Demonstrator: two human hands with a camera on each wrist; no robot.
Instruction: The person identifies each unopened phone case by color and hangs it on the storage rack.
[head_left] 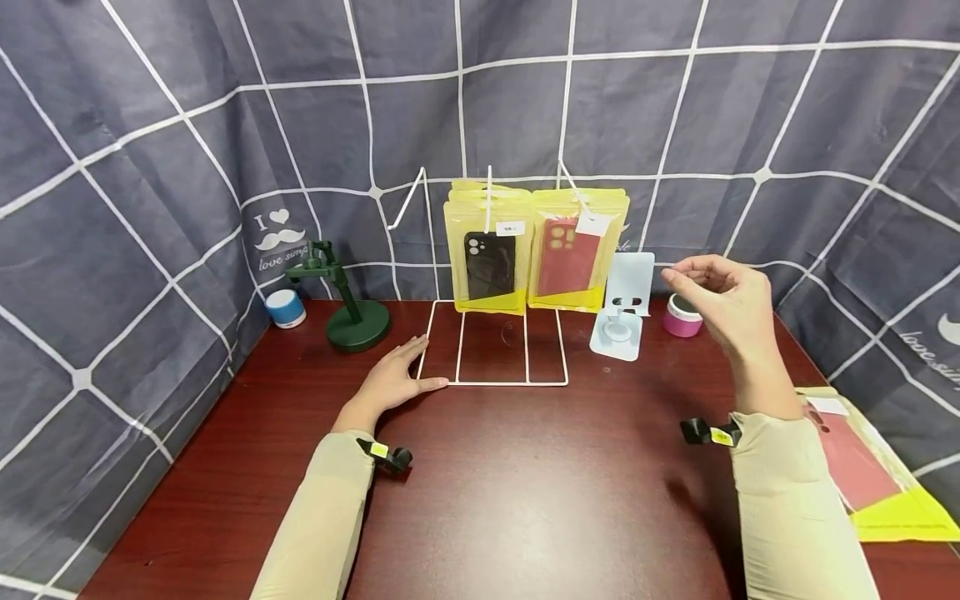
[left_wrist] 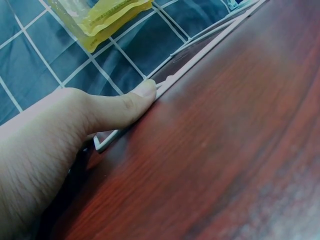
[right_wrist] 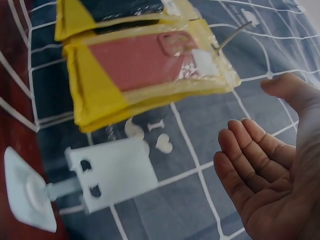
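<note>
My left hand (head_left: 390,379) rests at the left front corner of a white wire display rack (head_left: 492,383). Its thumb (left_wrist: 120,110) lies along the front wire, and the fingers stretch forward beside the rack's left side. From the rack's middle hook hang yellow packets with a black phone case (head_left: 491,271); packets with a red phone case (head_left: 567,258) hang from the right hook. My right hand (head_left: 735,308) is in the air to the right of the packets. In the right wrist view its fingers (right_wrist: 252,150) are loosely bent, apart from the thumb, with nothing held.
A light blue phone stand (head_left: 630,287) and a pink jar (head_left: 682,318) are right of the rack. To the left stand a dark green stand (head_left: 358,325) and a blue-and-white jar (head_left: 285,308). Another packet with a red case (head_left: 858,462) lies at the right edge.
</note>
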